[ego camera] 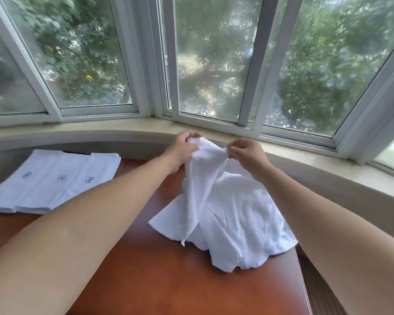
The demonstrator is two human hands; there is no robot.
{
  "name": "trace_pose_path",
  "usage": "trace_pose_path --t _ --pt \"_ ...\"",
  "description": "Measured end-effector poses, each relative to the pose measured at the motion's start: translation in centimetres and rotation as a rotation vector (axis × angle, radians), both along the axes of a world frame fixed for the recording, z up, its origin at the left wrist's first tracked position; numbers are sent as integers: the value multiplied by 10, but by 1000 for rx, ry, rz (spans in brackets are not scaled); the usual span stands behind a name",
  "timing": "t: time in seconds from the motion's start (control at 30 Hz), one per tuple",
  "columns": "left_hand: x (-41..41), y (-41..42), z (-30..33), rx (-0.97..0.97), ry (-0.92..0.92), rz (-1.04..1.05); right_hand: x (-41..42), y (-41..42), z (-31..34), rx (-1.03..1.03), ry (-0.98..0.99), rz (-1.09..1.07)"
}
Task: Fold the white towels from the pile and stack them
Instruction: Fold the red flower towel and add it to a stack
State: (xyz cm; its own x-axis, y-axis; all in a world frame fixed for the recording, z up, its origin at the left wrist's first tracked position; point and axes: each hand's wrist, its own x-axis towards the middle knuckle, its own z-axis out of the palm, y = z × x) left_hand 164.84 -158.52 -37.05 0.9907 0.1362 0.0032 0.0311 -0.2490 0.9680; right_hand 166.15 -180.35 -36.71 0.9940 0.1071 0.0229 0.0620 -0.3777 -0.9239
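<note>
Both my forearms reach out over the brown table (168,280), the nearest things in view. Just past them lies the pile of white towels (243,219), loose and rumpled, spread on the right half of the table with its wavy edges hanging toward me. From that pile I lift one towel (200,178) by its top edge; it hangs in a long crumpled fold, its lower end trailing onto the pile. My left hand (182,148) pinches one end of that edge with thumb and curled fingers. My right hand (246,153) pinches the other end the same way, the two hands near each other and raised above the table.

Off to the left, farther along the table, sit the folded towels (52,180): flat, neat rectangles laid overlapping side by side, three small dark embroidered marks showing. I judge the job partly done, with several towels finished, this one barely begun, and more left in the pile, though I cannot count them. Beyond everything runs the pale windowsill (100,133) and the curved windows (214,64) with green trees outside.
</note>
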Motion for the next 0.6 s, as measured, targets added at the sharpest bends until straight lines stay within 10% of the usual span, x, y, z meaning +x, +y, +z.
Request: trace_pose_path --t 0.6 --pt "-103 214 44 -444 115 44 -67 215 -76 -370 295 513"
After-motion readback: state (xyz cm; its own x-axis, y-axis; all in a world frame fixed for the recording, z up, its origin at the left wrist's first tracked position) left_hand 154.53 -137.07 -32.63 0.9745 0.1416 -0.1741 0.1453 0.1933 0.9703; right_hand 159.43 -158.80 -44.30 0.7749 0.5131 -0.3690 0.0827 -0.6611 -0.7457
